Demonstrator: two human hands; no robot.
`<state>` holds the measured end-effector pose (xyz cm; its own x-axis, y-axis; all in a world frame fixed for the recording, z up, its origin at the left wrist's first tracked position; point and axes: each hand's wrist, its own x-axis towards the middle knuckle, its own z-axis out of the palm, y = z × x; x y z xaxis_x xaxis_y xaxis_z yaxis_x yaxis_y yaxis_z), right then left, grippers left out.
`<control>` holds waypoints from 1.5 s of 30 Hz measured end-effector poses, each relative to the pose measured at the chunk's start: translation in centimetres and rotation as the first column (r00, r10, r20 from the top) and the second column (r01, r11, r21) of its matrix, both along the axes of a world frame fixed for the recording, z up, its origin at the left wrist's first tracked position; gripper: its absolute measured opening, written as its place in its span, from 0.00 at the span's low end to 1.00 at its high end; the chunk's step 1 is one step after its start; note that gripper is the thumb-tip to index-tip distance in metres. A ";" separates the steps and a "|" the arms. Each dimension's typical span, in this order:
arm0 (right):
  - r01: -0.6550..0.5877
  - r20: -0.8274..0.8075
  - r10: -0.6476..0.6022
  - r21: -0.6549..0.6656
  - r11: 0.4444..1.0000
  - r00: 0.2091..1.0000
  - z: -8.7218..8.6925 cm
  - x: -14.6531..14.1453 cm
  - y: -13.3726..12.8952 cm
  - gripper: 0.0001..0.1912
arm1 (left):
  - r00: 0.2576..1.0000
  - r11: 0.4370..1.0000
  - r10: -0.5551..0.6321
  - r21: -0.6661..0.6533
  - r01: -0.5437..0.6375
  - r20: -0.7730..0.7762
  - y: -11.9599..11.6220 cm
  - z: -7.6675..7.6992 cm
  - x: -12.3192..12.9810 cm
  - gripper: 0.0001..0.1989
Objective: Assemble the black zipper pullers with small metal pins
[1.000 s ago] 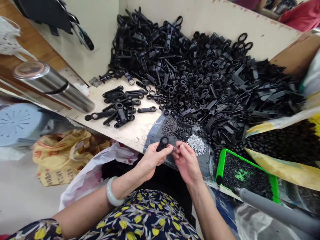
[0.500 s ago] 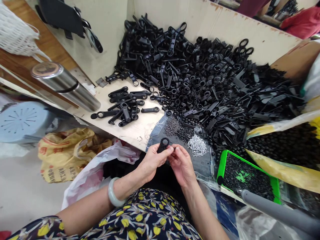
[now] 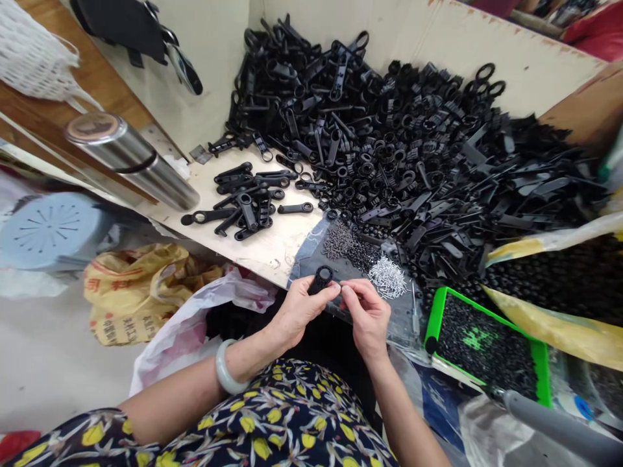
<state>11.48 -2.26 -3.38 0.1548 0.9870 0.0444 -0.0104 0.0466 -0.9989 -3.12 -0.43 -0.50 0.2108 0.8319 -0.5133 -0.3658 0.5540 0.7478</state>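
Observation:
My left hand (image 3: 298, 312) grips a black plastic part (image 3: 322, 279) whose round ringed end points up and away from me. Just to its right, my right hand (image 3: 366, 312) is pinched at the tip of my left thumb, on something too small to make out. Beyond my hands, a dark mat holds a heap of silver pins (image 3: 388, 275), and small brown pieces (image 3: 338, 240) lie left of them beside small black ones. A group of black handle-shaped parts (image 3: 247, 211) lies on the pale table (image 3: 263, 250) to the left.
A large pile of black parts (image 3: 379, 130) fills the back. At the right are a green tray (image 3: 491, 350) of small black pieces and a grey bar (image 3: 549, 418). A steel flask (image 3: 146, 162) stands left, above a yellow sack (image 3: 131, 292) and a blue stool (image 3: 48, 227).
My right hand has turned, its back now more upward, with its fingertips still by my left thumb. The view has shifted slightly.

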 end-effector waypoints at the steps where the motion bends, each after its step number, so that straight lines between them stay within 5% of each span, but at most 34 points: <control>1: -0.014 0.070 0.011 0.039 0.999 0.997 0.0 0.3 -0.1 0.05 | 1.000 1.000 -0.002 0.007 0.003 -0.005 0.0 0.0 0.0 0.20; 9: -0.033 0.274 0.004 0.102 0.994 0.962 0.2 1.1 -0.4 0.09 | 0.990 0.992 0.046 -0.124 -0.030 0.134 0.4 0.0 0.4 0.18; 15: -0.109 0.491 -0.038 0.267 0.958 0.870 0.8 1.4 -0.1 0.12 | 0.967 0.972 0.048 -0.237 0.013 0.250 0.5 -0.3 0.5 0.22; 24: -0.171 0.628 -0.119 0.382 0.908 0.769 0.3 1.7 0.0 0.17 | 0.982 0.977 0.006 -0.210 0.034 0.187 0.2 -0.3 0.6 0.20; 36: -0.167 0.607 -0.041 0.282 0.945 0.794 0.7 2.7 -0.2 0.11 | 0.978 0.985 -0.098 -0.121 0.121 0.186 -0.3 0.5 -0.9 0.18; 45: -0.332 0.675 0.077 0.258 0.907 0.734 0.4 1.4 -0.6 0.12 | 0.973 0.987 -0.097 -0.105 0.122 0.210 -1.5 0.1 -1.5 0.13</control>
